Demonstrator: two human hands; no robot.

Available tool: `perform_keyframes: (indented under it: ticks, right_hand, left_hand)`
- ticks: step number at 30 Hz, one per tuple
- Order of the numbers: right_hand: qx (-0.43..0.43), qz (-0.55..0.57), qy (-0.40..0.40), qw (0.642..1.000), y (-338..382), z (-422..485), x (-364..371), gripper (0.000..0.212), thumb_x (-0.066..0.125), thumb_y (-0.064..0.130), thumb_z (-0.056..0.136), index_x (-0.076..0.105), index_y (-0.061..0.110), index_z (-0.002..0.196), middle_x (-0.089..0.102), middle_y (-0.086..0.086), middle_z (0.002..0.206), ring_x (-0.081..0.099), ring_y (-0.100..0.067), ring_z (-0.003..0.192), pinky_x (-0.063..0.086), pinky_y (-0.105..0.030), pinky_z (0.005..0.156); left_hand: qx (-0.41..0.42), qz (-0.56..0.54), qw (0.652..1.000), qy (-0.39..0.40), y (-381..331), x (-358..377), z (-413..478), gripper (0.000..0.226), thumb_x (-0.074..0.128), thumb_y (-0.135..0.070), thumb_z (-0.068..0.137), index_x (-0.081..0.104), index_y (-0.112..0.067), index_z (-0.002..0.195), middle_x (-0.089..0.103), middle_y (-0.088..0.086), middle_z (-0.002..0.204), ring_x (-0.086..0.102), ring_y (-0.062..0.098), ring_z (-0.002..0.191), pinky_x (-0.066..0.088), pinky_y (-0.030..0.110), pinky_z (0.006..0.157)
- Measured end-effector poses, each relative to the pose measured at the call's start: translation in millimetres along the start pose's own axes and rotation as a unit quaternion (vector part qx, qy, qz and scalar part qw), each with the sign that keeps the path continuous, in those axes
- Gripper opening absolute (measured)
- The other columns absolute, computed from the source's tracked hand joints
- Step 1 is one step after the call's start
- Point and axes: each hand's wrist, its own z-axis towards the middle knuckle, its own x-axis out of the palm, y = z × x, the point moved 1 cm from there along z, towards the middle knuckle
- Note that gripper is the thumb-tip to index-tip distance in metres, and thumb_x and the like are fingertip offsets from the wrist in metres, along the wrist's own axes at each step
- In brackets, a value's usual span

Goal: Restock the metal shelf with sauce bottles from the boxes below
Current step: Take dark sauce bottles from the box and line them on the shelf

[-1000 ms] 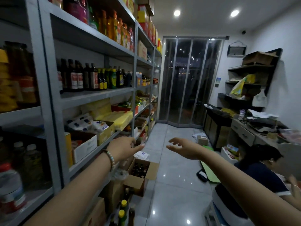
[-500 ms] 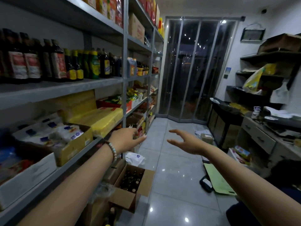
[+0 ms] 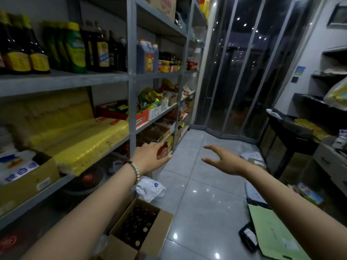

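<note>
With both hands spread and empty, I judged it best to drop straight to the box and lift bottles by their necks.

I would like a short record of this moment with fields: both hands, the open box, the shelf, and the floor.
left hand: open, empty, held out near the shelf edge
right hand: open, empty, over the floor
open box: cardboard, on the floor under the left arm, holding dark bottles
metal shelf: dark sauce bottles stand upright on it
floor: glossy grey tiles; a white bag lies beyond the box
</note>
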Motion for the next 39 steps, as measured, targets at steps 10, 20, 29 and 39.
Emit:
perform_keyframes:
  ticks: [10,20,29,39]
  right_hand:
    - [-0.138,-0.002,0.096,0.986,-49,220,9,0.065,0.053,0.044,0.092,0.025,0.026,0.147,0.035,-0.003,0.151,0.041,-0.02,0.133,0.033,-0.033,0.107]
    - [-0.248,0.009,0.202,0.947,-25,393,111,0.065,0.057,0.036,0.092,0.024,0.026,0.147,0.032,-0.001,0.153,0.043,-0.018,0.131,0.035,-0.026,0.102]
    - [-0.374,0.031,0.271,0.886,-11,523,191,0.065,0.058,0.038,0.09,0.029,0.022,0.146,0.03,0.0,0.153,0.037,-0.02,0.135,0.033,-0.037,0.112]
    - [-0.41,0.003,0.418,0.811,-57,598,332,0.051,0.065,0.024,0.088,0.046,0.011,0.133,0.052,-0.011,0.133,0.045,-0.027,0.126,0.032,-0.019,0.095]
  left_hand:
    - [-0.192,0.029,0.981,0.019,38,81,111,0.078,0.037,-0.069,0.085,0.018,-0.027,0.148,0.041,0.002,0.146,0.045,0.024,0.125,0.042,0.039,0.097]
    - [-0.322,0.013,0.943,0.083,129,146,201,0.079,0.036,-0.066,0.087,0.016,-0.022,0.149,0.035,0.006,0.149,0.039,0.027,0.131,0.04,0.042,0.101]
    - [-0.435,-0.022,0.892,0.125,191,217,229,0.076,0.033,-0.067,0.087,0.025,-0.02,0.146,0.037,0.007,0.147,0.041,0.029,0.128,0.04,0.038,0.094]
    - [-0.597,-0.146,0.782,0.11,186,358,214,0.07,0.038,-0.064,0.087,0.034,-0.019,0.141,0.047,0.01,0.139,0.05,0.028,0.119,0.044,0.031,0.089]
